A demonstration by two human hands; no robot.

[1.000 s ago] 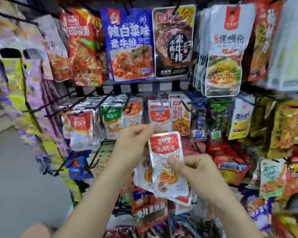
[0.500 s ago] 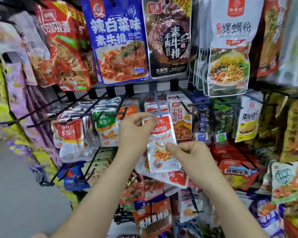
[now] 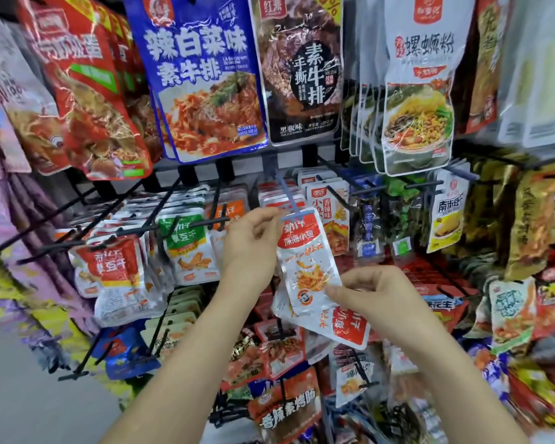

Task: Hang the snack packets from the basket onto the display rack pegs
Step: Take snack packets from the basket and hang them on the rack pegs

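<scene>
A small red-and-white snack packet (image 3: 308, 257) hangs upright at the tip of a blue peg (image 3: 287, 200) in the middle row of the display rack. My left hand (image 3: 253, 245) pinches the packet's top left corner right at the peg tip. My right hand (image 3: 375, 296) pinches its bottom right corner. Under my right hand a second matching packet (image 3: 346, 325) lies upside down, held with the first. Several like packets (image 3: 277, 193) sit further back on the same peg. No basket is in view.
Black pegs (image 3: 186, 224) with white bean-snack packets (image 3: 116, 267) jut out to the left. Large blue (image 3: 202, 75) and black (image 3: 302, 68) bags hang overhead, noodle bags (image 3: 420, 100) at upper right. Packets (image 3: 285, 408) crowd the lower rows. Grey floor (image 3: 29, 395) lies at the left.
Both hands carried the packet up and forward from chest height to the blue peg's tip. The view moved closer to the rack.
</scene>
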